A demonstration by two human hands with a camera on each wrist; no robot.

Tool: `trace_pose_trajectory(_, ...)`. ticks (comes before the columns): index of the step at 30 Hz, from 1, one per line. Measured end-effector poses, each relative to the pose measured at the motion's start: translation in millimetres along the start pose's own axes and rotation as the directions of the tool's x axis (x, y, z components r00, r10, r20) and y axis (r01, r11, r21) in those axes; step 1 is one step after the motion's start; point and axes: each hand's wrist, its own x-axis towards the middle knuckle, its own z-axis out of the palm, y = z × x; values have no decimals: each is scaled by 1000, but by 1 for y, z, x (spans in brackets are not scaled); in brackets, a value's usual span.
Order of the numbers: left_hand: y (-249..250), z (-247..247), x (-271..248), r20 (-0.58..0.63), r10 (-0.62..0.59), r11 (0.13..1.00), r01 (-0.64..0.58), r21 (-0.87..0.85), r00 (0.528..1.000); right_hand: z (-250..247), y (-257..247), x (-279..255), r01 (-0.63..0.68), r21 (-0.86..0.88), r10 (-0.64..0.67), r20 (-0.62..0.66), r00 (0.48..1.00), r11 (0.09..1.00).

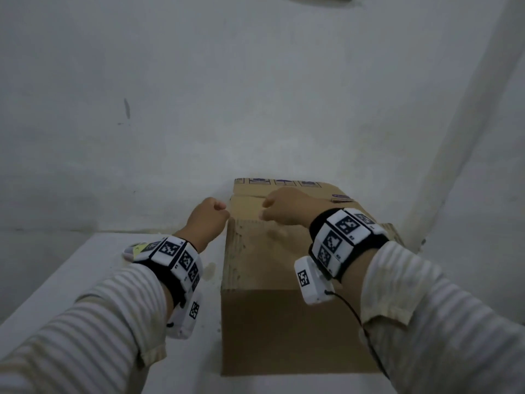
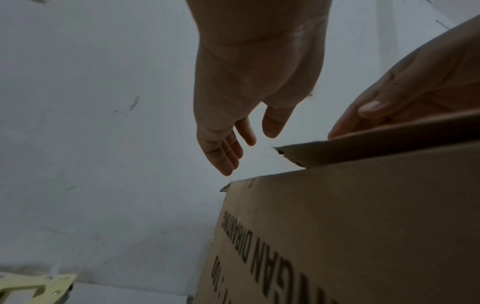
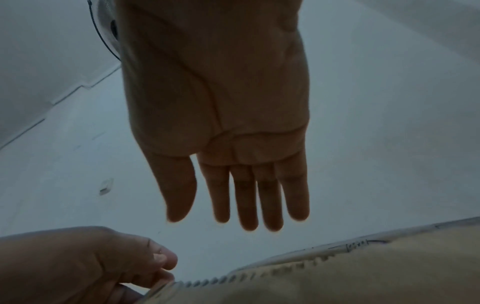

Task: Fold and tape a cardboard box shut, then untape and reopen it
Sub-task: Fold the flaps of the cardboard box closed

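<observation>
Neither hand holds anything: the left hand [image 2: 249,86] hangs with loose, straight fingers just beside the far left corner of the cardboard box [image 1: 284,322], and the right hand [image 3: 221,115] has its fingers straight and close together over the box top. The box sits on a white surface [image 1: 71,280] against a white wall [image 1: 255,95]. 1 top flap [image 2: 376,150] is lifted a little, with the right hand's fingertips by its edge.

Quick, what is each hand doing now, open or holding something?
Left hand: open, fingers straight, holding nothing, just beside the box.
Right hand: open, fingers straight, holding nothing, over the box top.
</observation>
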Motion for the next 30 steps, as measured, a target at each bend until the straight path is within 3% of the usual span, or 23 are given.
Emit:
trace_pose_trajectory(5, -5, 9, 57, 104, -31, 999, 33, -21, 994, -5, 10, 27, -41, 79, 28, 163, 986, 996)
trace_pose_trajectory(10, -12, 23, 113, 232, -79, 996, 83, -10, 970, -2, 24, 58, -150, -30, 151, 347, 926, 988)
trace_pose_trajectory(14, -16, 36, 129, 343, -76, 963, 158, -218, 936, 4, 30, 63, -194, -4, 177, 419, 891, 981)
trace_pose_trajectory(19, -19, 42, 140, 299, -3, 888, 140, -438, 954, 8, 32, 69, -202, -7, 184, 448, 875, 979)
trace_pose_trajectory(30, -15, 36, 110, 194, 106, 894, -8, -448, 975, 7, 34, 58, -162, 20, 144, 353, 924, 987)
